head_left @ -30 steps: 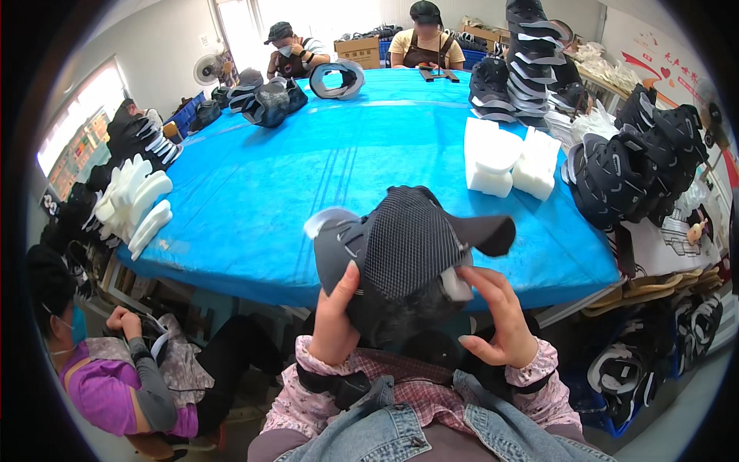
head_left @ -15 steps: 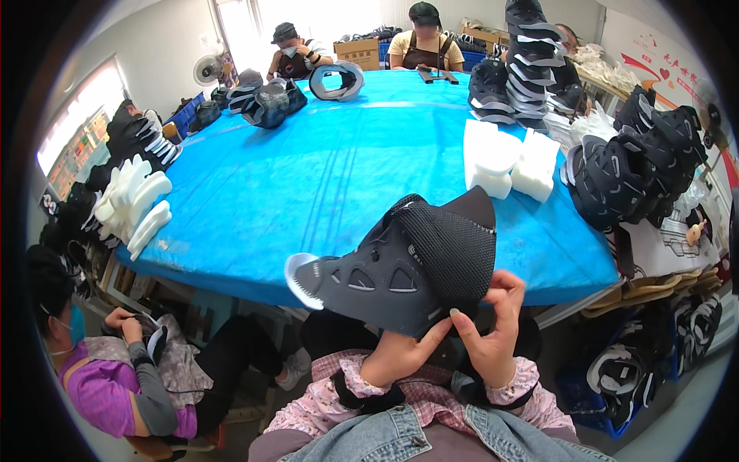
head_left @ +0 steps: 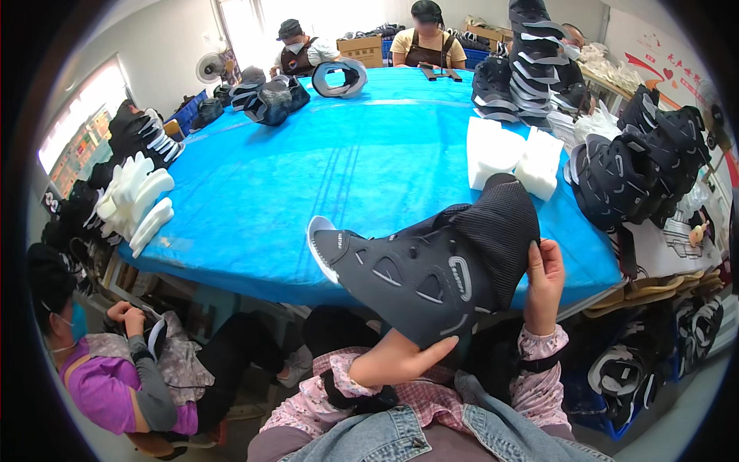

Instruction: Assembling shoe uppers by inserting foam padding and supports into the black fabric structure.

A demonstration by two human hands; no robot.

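Observation:
In front of my lap I hold a black high-top shoe upper [head_left: 400, 266] with cut-out shapes on its side and a ribbed mesh collar. Its toe, edged in white, points left, and the collar rises to the right. My left hand [head_left: 404, 359] is closed on the upper's lower edge near the heel. The thumb lies outside while the other fingers are hidden behind it. My right hand [head_left: 545, 286] pinches the collar's back edge between thumb and fingers.
A blue-covered table [head_left: 308, 177] stretches ahead. White foam pieces [head_left: 493, 150] stand on it, with a tall stack of uppers [head_left: 533, 69] behind and more uppers [head_left: 616, 185] at right. White pads [head_left: 135, 196] lie left. A co-worker in purple [head_left: 100, 385] sits at lower left; others sit across.
The upper has shifted right and turned to show more of its side. My right hand has moved from the heel's lower edge up and right to the collar edge.

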